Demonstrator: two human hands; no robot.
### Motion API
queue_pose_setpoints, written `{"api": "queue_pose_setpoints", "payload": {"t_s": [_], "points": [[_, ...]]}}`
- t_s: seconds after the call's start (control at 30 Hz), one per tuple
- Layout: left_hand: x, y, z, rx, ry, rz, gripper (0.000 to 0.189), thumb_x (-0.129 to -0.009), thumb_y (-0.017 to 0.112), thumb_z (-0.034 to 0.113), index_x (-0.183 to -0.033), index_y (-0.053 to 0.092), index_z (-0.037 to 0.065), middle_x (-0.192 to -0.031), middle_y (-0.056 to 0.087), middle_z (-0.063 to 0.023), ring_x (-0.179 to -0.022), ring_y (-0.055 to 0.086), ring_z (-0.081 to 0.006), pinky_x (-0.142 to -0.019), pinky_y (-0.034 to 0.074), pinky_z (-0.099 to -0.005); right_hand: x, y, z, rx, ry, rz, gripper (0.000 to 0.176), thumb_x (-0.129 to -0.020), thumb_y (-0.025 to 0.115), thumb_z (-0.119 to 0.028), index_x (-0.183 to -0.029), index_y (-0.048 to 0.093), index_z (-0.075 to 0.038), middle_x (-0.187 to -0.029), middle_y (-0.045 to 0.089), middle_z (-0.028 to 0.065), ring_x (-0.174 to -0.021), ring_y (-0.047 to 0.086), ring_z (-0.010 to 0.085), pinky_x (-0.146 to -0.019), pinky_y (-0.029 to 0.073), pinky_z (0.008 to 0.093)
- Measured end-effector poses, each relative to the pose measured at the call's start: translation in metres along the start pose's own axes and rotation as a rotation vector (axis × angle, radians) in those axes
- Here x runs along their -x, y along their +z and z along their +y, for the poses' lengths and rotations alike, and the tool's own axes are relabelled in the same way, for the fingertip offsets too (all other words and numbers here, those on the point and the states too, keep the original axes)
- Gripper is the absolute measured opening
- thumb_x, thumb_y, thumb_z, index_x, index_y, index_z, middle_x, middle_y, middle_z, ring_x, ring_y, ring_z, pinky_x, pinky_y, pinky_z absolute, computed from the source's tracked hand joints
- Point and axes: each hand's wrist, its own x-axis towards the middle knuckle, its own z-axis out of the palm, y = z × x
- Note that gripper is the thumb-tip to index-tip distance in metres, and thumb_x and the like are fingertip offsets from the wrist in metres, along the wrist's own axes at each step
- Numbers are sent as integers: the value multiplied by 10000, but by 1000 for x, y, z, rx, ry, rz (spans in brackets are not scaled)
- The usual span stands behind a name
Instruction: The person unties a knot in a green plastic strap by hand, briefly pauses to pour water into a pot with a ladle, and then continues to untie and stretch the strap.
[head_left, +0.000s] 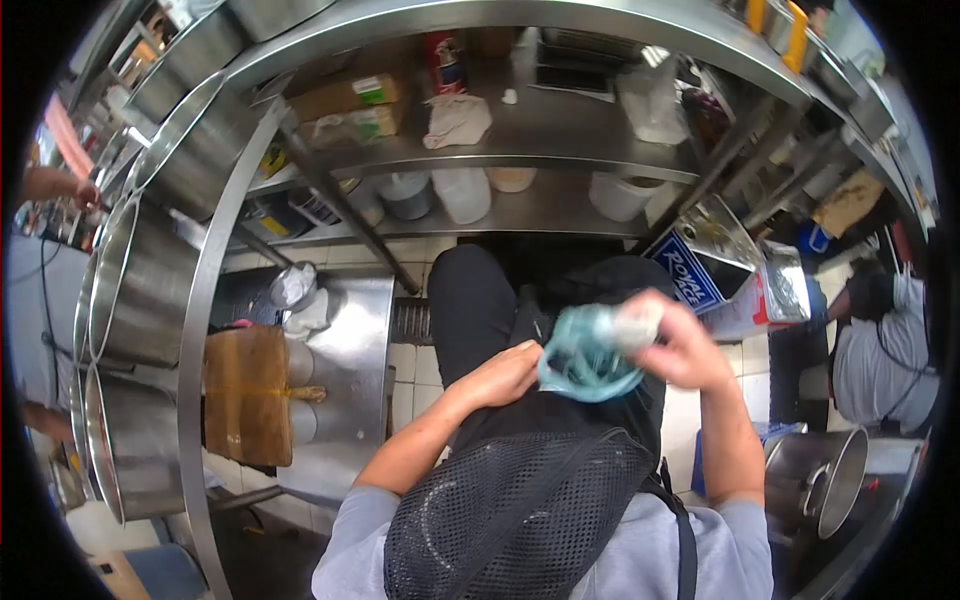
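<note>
A teal, see-through item that looks like a plastic bag (590, 385) sits over my lap, its mouth spread round; darker green shapes inside are blurred. My left hand (508, 375) is closed at its left rim, fingers pinched on the edge. Over its right side is my right hand (685, 345), smeared by motion, fingers curled round a small whitish thing (637, 325) whose kind I cannot make out. Below both hands, a black mesh bag (520, 510) lies against my front, above my dark trousers (470, 300).
Ahead stands a steel shelf (570, 135) with a cloth (457, 121), boxes and tubs. Large steel pots (150, 290) line the left, near a wooden board (247, 395) on a low metal table (350, 440). Rightward are a tin (705, 265), a pot (838, 480) and another person's grey clothing (885, 370).
</note>
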Motion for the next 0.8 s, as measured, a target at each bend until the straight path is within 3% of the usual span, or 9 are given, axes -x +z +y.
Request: {"api": "queue_pose_setpoints", "payload": {"t_s": [0.1, 0.17, 0.23, 0.3, 0.4, 0.43, 0.5, 0.63, 0.8], "points": [[7, -41, -5, 185, -93, -51, 233, -1020, 582, 201, -1137, 573, -1, -1088, 635, -136, -1019, 647, -264, -897, 509, -369, -7, 1, 5, -265, 86, 227, 299, -935, 649, -55, -1215, 546, -49, -1082, 594, 1, -1007, 557, 85, -883, 472, 270], [-15, -24, 6, 815, -64, 95, 278, -1034, 578, 211, -1231, 551, 16, -1215, 633, -127, -1111, 640, -247, -973, 509, -376, -15, -8, 15, -585, 27, 351, 283, -970, 600, -45, -1242, 522, -55, -1113, 597, 9, -1028, 559, 86, -886, 466, 267], [-43, -38, 30, 1244, 50, 146, 583, -1009, 634, 228, -1492, 343, 79, -1454, 495, -158, -1271, 560, -258, -1049, 479, -416, -36, -16, 7, -754, -33, 444, 318, -979, 576, -26, -1287, 503, -56, -1158, 602, 22, -1062, 571, 101, -914, 467, 272], [-66, -47, 63, 1249, 245, 118, 733, -997, 655, 249, -1567, 210, 128, -1470, 468, -168, -1305, 527, -256, -1052, 472, -413, -60, -21, -14, -819, -112, 500, 358, -983, 547, -30, -1335, 494, -59, -1237, 610, 55, -1108, 585, 140, -973, 473, 308], [-75, -47, 100, 1073, 204, -269, 767, -996, 660, 229, -1574, 170, 115, -1338, 563, -171, -1130, 638, -239, -995, 492, -390, -96, -47, -32, -654, -281, 655, 364, -982, 543, -44, -1344, 502, -56, -1205, 630, 67, -1063, 627, 159, -923, 525, 333], [-72, -46, 106, 1046, 187, -349, 554, -1023, 614, 204, -1487, 357, 46, -1101, 660, -115, -901, 671, -171, -848, 533, -321, -107, -62, -40, -558, -353, 722, 364, -982, 549, -51, -1344, 507, -66, -1172, 647, 72, -1009, 669, 166, -865, 577, 342], [-65, -52, 101, 935, 7, -376, 333, -1050, 562, 208, -1313, 541, 5, -866, 646, -38, -730, 601, -91, -675, 503, -245, -119, -99, -58, -486, -527, 842, 343, -966, 574, -73, -1305, 522, -77, -1164, 655, 76, -1018, 675, 189, -864, 588, 369], [-57, -99, 95, 1114, 192, 62, 229, -1063, 533, 205, -1152, 614, 10, -729, 526, 27, -613, 441, -35, -559, 370, -202, -118, -164, -90, -366, -623, 1158, 286, -958, 589, -91, -1239, 548, -67, -1117, 664, 71, -963, 681, 195, -801, 609, 398], [-55, -154, 111, 1112, 290, 362, 249, -1070, 520, 216, -1153, 620, 4, -704, 433, 56, -588, 358, -38, -537, 287, -202, -96, -192, -113, -503, -597, 1183, 234, -955, 578, -106, -1178, 557, -34, -1066, 684, 96, -903, 712, 240, -779, 617, 409]]}}
